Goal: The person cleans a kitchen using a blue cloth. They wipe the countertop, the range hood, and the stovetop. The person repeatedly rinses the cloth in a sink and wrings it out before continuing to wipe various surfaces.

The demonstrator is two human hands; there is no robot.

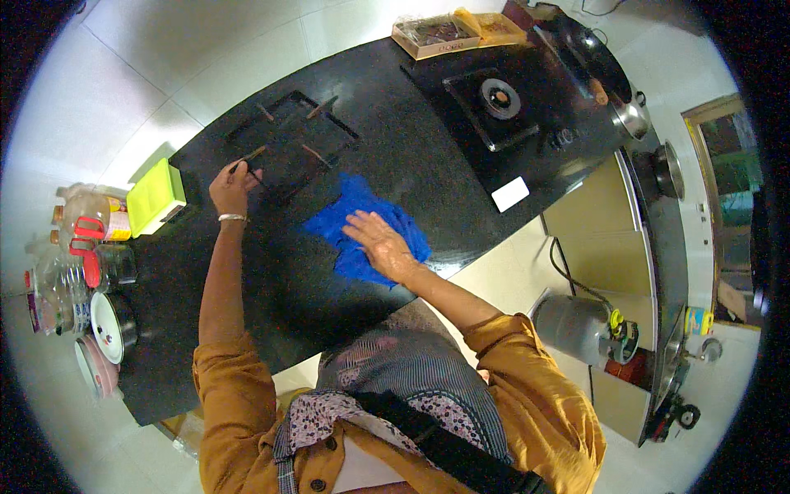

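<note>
A black square pan support (322, 108) with prongs lies on the dark countertop (387, 107). At its near left corner, my left hand (231, 188) has its fingers closed around part of it. To the right, a crumpled blue cloth (351, 202) is spread on the counter. My right hand (381, 244) rests flat on this cloth, fingers stretched out and palm down.
A black gas stove with a round burner (500, 98) occupies the far right, with a white flat rectangular object (510, 194) near its edge. A green-lidded box (156, 196), bottles and a white-lidded pot (113, 327) line the left. A gas cylinder (576, 327) stands below right.
</note>
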